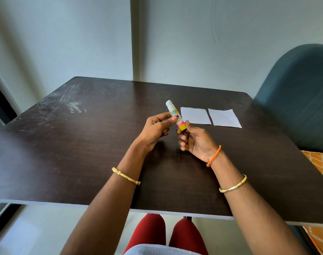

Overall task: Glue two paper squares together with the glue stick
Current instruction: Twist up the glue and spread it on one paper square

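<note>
A glue stick (173, 112) with a white cap and a yellow and pink label is held tilted above the dark table (83, 144), cap end pointing away from me. My left hand (157, 127) pinches its upper body near the cap between thumb and fingers. My right hand (195, 140) grips its yellow base from below. Two white paper squares lie flat side by side just beyond and right of my hands, the left square (195, 115) and the right square (224, 117), a narrow gap between them.
A teal upholstered chair (295, 98) stands at the table's right far corner. An orange patterned cushion (318, 162) lies by the right edge. White smears (72, 102) mark the table's far left. A wall rises close behind the table.
</note>
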